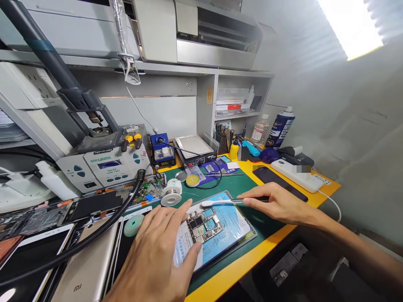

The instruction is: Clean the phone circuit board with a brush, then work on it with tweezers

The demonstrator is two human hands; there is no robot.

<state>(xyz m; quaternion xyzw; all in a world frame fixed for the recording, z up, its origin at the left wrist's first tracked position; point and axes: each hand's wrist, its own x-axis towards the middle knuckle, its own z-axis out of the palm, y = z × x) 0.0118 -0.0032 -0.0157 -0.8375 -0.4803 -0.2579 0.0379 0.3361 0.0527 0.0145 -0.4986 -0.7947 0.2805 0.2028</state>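
Observation:
A phone circuit board point(204, 225) with square chips and cut-out gaps lies on a blue-and-white, plastic-wrapped pad point(231, 226). My left hand point(160, 247) rests over the pad's left side, fingers stretched out and thumb apart. Its thumb tip is at the board's lower left edge, while the index fingertip is near the upper left corner. From the right, my right hand point(273, 201) pinches the dark part of the handle of a toothbrush point(222, 202). The white brush head lies over the board's top edge; whether its bristles touch is hidden.
Solder spool point(171, 196), solder paste tin point(192, 180) and tweezers point(223, 174) lie behind the pad. Several phones point(85, 260) cover the left side, crossed by a black hose point(103, 233). A dark phone point(280, 183) and white power strip point(296, 175) lie right.

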